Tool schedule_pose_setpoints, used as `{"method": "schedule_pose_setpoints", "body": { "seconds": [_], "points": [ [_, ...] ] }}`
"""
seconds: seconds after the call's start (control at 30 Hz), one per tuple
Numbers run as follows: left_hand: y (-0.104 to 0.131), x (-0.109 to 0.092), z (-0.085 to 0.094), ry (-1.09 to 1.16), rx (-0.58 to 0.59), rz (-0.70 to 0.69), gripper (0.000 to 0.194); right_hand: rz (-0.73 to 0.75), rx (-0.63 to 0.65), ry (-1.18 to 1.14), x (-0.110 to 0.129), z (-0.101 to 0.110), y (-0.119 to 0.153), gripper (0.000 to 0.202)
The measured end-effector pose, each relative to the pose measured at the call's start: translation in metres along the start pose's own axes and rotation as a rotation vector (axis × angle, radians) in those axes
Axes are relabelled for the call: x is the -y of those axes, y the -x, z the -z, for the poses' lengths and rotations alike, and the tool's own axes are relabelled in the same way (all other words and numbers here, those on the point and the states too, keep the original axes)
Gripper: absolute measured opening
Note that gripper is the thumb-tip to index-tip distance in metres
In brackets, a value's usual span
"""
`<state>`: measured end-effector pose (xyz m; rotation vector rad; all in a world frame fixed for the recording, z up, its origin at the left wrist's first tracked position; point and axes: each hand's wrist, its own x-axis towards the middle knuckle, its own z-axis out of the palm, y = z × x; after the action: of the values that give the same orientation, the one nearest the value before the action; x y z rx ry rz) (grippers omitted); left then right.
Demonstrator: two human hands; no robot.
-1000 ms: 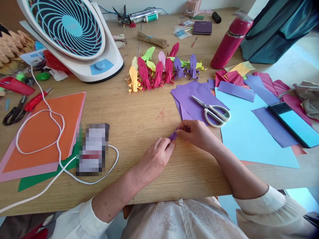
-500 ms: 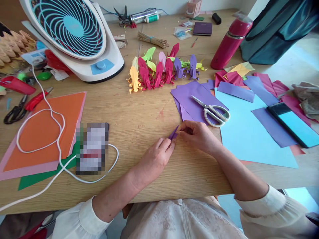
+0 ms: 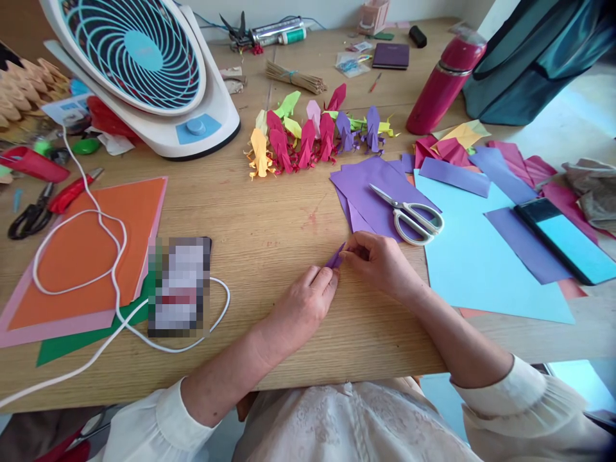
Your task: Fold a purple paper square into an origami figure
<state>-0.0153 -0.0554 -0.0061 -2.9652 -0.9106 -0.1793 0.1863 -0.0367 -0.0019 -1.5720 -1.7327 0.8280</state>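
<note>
A small folded purple paper (image 3: 335, 256) stands up in a point between my two hands, above the wooden table (image 3: 269, 231). My left hand (image 3: 308, 295) is closed on its lower end. The fingers of my right hand (image 3: 373, 256) pinch its right edge. Just beyond my right hand lie purple sheets (image 3: 368, 186), with white-handled scissors (image 3: 418, 221) on top. Folded paper figures (image 3: 308, 141) in red, yellow, green, pink and purple stand in a group farther back.
At the left are a fan (image 3: 192, 128), orange sheets (image 3: 86, 256), a white cable (image 3: 115, 282) and a blurred phone (image 3: 178, 285). At the right are a light blue sheet (image 3: 481, 256), another phone (image 3: 553, 237), a red bottle (image 3: 445, 86) and a teal bag (image 3: 520, 70).
The fingers of my right hand have shifted very slightly left along the purple paper. My left hand has barely moved.
</note>
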Motion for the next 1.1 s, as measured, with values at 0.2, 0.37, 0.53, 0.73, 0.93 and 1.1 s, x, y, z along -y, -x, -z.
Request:
{"method": "schedule_pose_setpoints", "body": {
  "seconds": [0.2, 0.37, 0.53, 0.73, 0.93, 1.1],
  "points": [
    [0.000, 0.000, 0.000, 0.016, -0.021, 0.001, 0.033, 0.157, 0.016, -0.044, -0.005, 0.004, 0.009, 0.014],
    [0.002, -0.001, 0.002, 0.032, -0.040, -0.010, 0.033, 0.350, 0.054, -0.022, -0.012, 0.010, 0.016, 0.011],
    [0.003, -0.001, 0.003, 0.033, -0.078, -0.023, 0.032, 0.573, 0.057, 0.112, -0.020, 0.014, 0.022, 0.015],
    [0.003, -0.003, 0.005, 0.050, -0.070, 0.003, 0.029, 0.714, 0.011, 0.318, -0.022, 0.014, 0.028, 0.017],
    [0.002, -0.004, 0.006, 0.062, -0.099, 0.003, 0.028, 0.920, 0.064, 0.492, -0.026, 0.016, 0.030, 0.018],
    [0.002, -0.004, 0.003, 0.035, -0.133, -0.009, 0.029, 1.033, 0.153, 0.559, -0.027, 0.022, 0.026, 0.023]
  ]
}}
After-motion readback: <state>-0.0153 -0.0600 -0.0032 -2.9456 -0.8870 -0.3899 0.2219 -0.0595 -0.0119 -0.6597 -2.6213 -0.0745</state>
